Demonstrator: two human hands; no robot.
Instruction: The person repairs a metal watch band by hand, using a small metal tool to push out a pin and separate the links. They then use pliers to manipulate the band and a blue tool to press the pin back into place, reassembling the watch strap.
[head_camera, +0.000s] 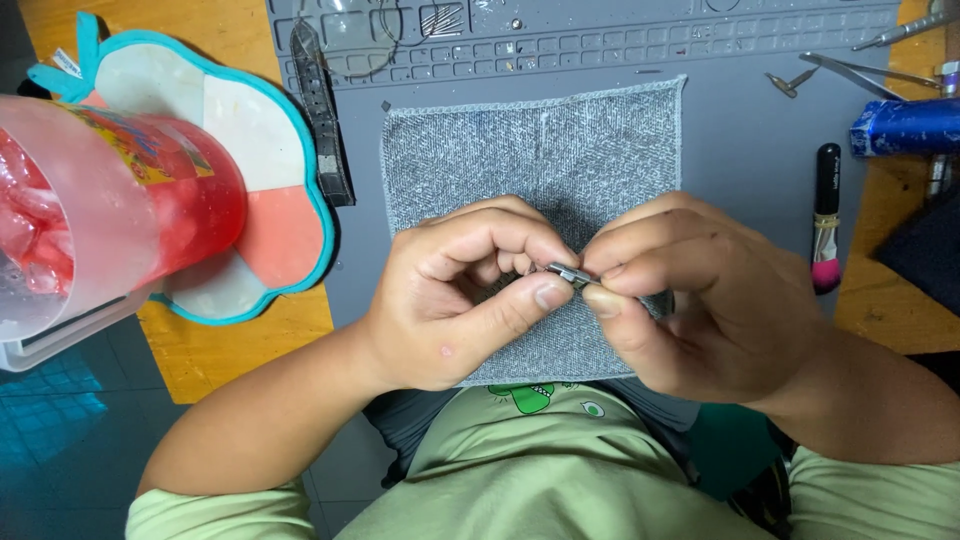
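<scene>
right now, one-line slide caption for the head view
Both hands, left hand and right hand, pinch a small metal part over a grey cloth.

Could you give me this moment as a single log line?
left hand: pinching small metal part | right hand: pinching same part | under: grey cloth

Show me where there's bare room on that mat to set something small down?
The upper half of the grey cloth is free, as is the bare mat between the cloth and the brush. The parts tray along the top and the tool-strewn right edge are crowded.
</scene>
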